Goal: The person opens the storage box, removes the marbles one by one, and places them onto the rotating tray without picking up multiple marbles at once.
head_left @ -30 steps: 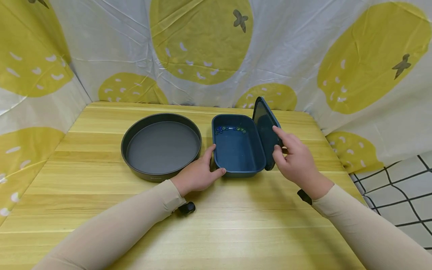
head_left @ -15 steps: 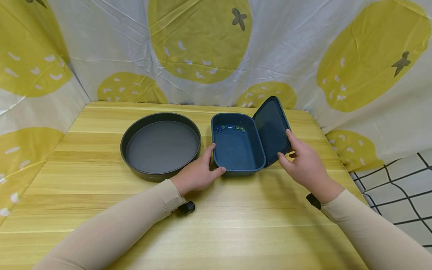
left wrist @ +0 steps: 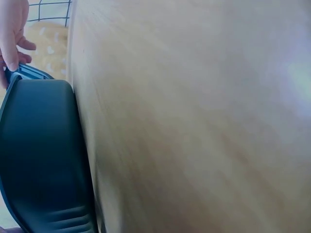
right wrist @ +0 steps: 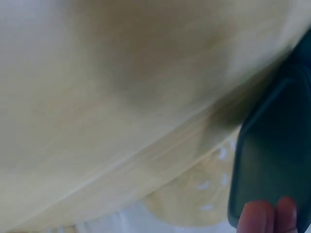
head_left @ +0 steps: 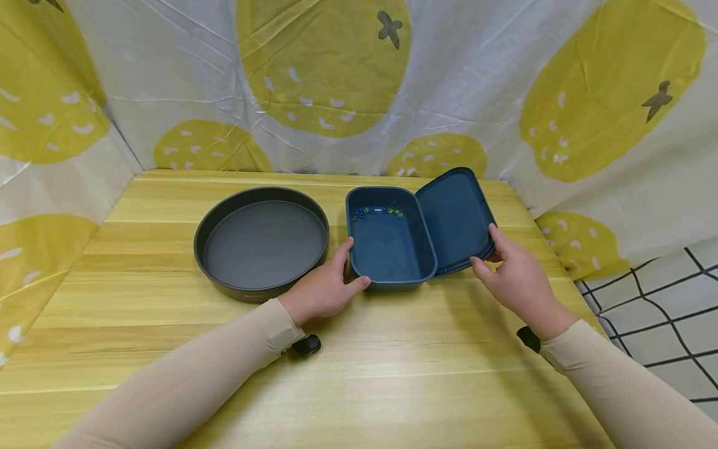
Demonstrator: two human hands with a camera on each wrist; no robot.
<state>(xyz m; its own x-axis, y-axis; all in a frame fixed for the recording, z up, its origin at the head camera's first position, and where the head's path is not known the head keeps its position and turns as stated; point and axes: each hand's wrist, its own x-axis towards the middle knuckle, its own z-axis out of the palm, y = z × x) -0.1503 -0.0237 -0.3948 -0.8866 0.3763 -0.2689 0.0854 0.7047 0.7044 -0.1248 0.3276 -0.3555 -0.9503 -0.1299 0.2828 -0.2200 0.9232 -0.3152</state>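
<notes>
A dark blue rectangular storage box (head_left: 391,249) stands on the table, its hinged lid (head_left: 457,218) swung out to the right. Several small blue and green glass marbles (head_left: 395,212) lie along the far end inside. My left hand (head_left: 322,287) holds the box at its near left corner, thumb at the front rim and fingers along the left side. With my right hand (head_left: 518,277) I grip the lid's near outer corner, thumb on the inner face. The right wrist view shows fingertips (right wrist: 257,218) against the lid's outer face.
Left of the box sits a round dark grey baking pan (head_left: 266,243), close to my left hand. The wooden table (head_left: 387,374) ends at a lemon-print curtain (head_left: 331,75) behind. A black-and-white grid cloth (head_left: 662,312) hangs past the right edge.
My right hand has moved right and slightly down, tipping the lid from nearly upright to leaning outward. My left hand stays on the box.
</notes>
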